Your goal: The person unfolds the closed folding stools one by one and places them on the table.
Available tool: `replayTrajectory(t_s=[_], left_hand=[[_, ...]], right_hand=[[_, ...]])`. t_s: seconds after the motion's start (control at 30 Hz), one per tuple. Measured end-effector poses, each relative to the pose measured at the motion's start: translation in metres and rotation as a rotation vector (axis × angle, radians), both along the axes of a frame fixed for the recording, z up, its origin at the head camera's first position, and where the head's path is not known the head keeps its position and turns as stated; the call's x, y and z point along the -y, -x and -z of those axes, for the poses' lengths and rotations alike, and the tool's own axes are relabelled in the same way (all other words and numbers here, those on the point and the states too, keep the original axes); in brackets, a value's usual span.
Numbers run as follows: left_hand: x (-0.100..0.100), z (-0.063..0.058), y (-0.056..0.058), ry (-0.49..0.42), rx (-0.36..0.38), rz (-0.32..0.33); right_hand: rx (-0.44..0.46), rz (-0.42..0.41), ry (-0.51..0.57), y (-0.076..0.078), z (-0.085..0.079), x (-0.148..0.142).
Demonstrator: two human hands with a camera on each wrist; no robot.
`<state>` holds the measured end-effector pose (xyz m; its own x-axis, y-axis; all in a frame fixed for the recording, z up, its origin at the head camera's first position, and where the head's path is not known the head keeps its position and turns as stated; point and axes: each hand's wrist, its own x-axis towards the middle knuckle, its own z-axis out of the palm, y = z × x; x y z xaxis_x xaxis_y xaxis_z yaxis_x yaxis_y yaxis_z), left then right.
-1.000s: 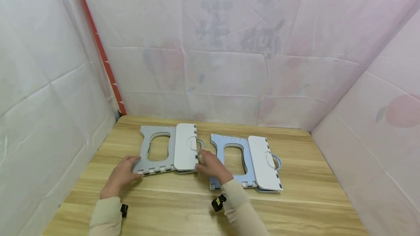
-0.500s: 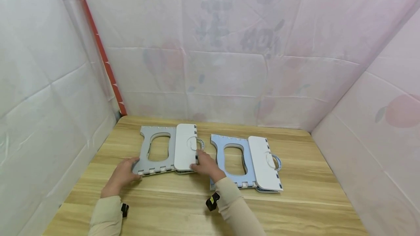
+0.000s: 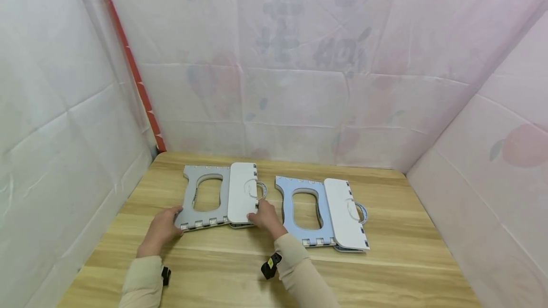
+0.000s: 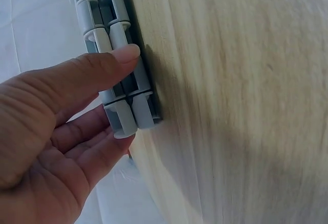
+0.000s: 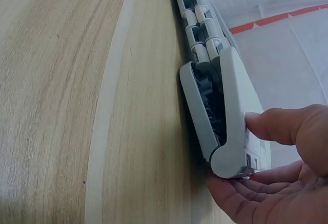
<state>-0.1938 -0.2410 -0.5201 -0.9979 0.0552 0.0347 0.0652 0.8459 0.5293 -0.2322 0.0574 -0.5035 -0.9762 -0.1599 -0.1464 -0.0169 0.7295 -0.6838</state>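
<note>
A grey folding stool (image 3: 199,216) lies folded flat on the table, its white panel (image 3: 241,198) and small loop handle (image 3: 262,189) toward the right. My left hand (image 3: 160,229) grips its near left corner. In the left wrist view the thumb (image 4: 105,70) lies across the hinged edge (image 4: 115,26), with the fingers curled round the end. At the stool's near right end, my right hand (image 3: 266,216) holds the white panel. The right wrist view has the thumb (image 5: 279,125) on the panel's face and the fingers under its rounded edge (image 5: 228,161).
A second folding stool, light blue (image 3: 310,235) with a white panel (image 3: 344,217) and a blue handle (image 3: 363,212), lies folded just right of the grey one. The wood-grain table (image 3: 222,270) is closed in by printed white sheets (image 3: 295,108) at the back and both sides.
My right hand has shifted slightly left, its thumb moving from the panel's right edge onto its face. The left hand stays at its corner, and both stools lie where they were.
</note>
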Motion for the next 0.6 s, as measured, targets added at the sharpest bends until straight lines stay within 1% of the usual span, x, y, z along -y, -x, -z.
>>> replayTrajectory(t_s=[0.2,0.4,0.5,0.6], left_hand=[[0.0016,-0.0008,-0.0007,0.013,-0.007,0.004],[-0.0019,-0.0061,-0.0008,-0.001,0.026,-0.006],[-0.0025,-0.0063,-0.0014,-0.002,0.033,-0.006],[-0.0017,-0.0047,-0.0013,-0.005,0.035,0.001]], right_hand=[[0.016,-0.007,0.004,-0.0003,-0.0014,0.0015],[0.048,0.025,0.048,-0.0033,-0.0027,0.0011],[0.059,0.029,0.061,-0.0047,-0.0018,0.0001],[0.051,0.03,0.078,-0.0056,-0.0016,-0.0007]])
